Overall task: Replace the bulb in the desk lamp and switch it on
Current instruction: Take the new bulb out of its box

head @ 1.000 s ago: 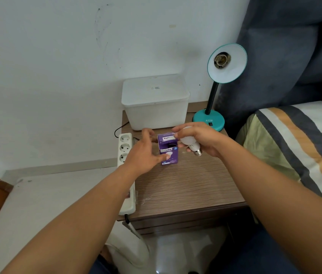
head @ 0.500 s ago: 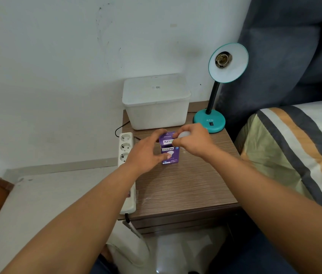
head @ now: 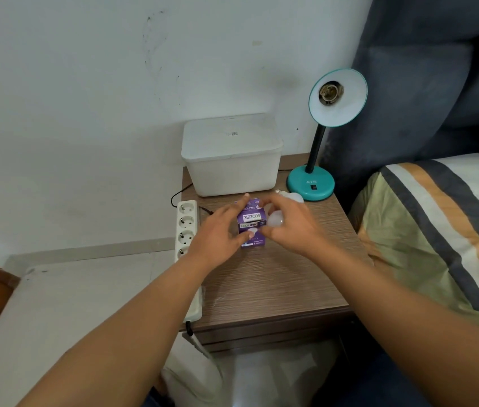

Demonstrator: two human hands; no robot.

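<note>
The teal desk lamp [head: 311,183] stands at the back right of the wooden nightstand [head: 276,277]; its shade faces me and the socket [head: 331,93] is empty. My left hand [head: 217,233] grips a purple bulb box [head: 250,223] standing on the nightstand. Pressed against the box's right upper side is a white bulb [head: 275,220], held in the fingers of my right hand [head: 294,227]; its screw base is hidden. A second white bulb [head: 291,197] lies on the nightstand just in front of the lamp base.
A white lidded plastic bin [head: 232,154] sits at the back of the nightstand. A white power strip [head: 186,227] runs along its left edge. A striped bed [head: 438,230] is on the right, and a low white surface [head: 56,304] on the left.
My left hand closed around the box. My right hand turned the bulb and brought it against the box's top right. The second bulb by the lamp base has come into sight.
</note>
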